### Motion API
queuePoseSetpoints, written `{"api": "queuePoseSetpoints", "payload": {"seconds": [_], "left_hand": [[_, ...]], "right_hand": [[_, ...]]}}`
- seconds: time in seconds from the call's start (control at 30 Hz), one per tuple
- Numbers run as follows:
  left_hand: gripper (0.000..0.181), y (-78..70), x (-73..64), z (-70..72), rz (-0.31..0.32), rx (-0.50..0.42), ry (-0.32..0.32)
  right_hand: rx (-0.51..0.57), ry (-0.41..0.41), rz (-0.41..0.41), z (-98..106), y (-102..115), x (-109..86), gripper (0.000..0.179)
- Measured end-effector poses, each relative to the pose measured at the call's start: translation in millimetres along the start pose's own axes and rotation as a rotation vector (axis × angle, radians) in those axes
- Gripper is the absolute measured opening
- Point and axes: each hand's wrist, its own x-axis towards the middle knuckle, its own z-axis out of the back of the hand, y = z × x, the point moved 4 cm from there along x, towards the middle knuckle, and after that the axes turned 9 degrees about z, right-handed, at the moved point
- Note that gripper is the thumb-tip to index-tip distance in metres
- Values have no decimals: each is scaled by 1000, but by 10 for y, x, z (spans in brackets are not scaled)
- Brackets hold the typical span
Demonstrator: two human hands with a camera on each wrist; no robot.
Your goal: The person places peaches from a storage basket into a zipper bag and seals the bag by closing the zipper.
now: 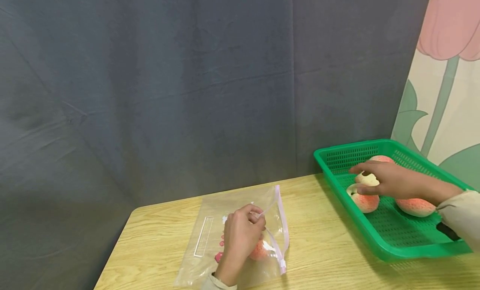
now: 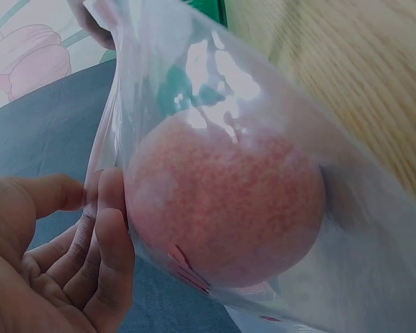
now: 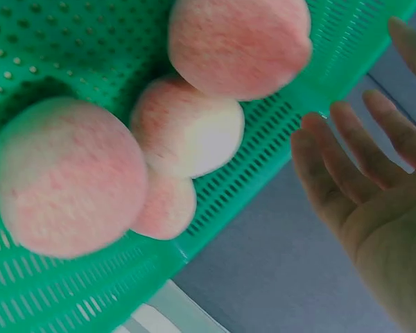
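A clear zip bag (image 1: 283,215) with a lilac zip edge lies on the table, its mouth parted and facing right. My left hand (image 1: 241,231) pinches the film near that mouth between thumb and fingers. Inside the bag sits one pink peach (image 2: 225,201), partly covered by my left hand in the head view. Over the green basket, my right hand (image 1: 401,181) hovers with fingers spread and nothing held. Below it are several peaches, among them a near-left peach (image 1: 363,201) and a near-right peach (image 1: 414,207).
The green basket (image 1: 361,233) stands at the right of the wooden table (image 1: 150,240), its raised rim beside the bag. A dark grey cloth (image 1: 210,94) hangs behind the table. To the right is a wall with painted flowers (image 1: 450,27).
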Motion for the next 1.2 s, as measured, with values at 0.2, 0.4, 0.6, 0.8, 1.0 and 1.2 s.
{"api": "queuePoseSetpoints", "payload": {"seconds": [0.2, 0.4, 0.6, 0.8, 1.0, 1.2], "left_hand": [[7, -7, -5, -8, -4, -3, -6], [8, 2, -10, -25, 1, 1, 2], [7, 7, -3, -22, 4, 10, -12], [7, 11, 7, -19, -6, 24, -22], [8, 23, 10, -21, -4, 23, -17], [8, 32, 6, -38, -4, 24, -19]], "right_hand": [[103, 56, -34, -179, -135, -27, 67], [129, 59, -22, -295, -224, -72, 74], [99, 67, 17, -336, -278, -110, 83], [13, 90, 55, -383, -334, -100, 75], [33, 128, 79, -447, -356, -80, 73], [71, 138, 78, -473, -375, -91, 72]]}}
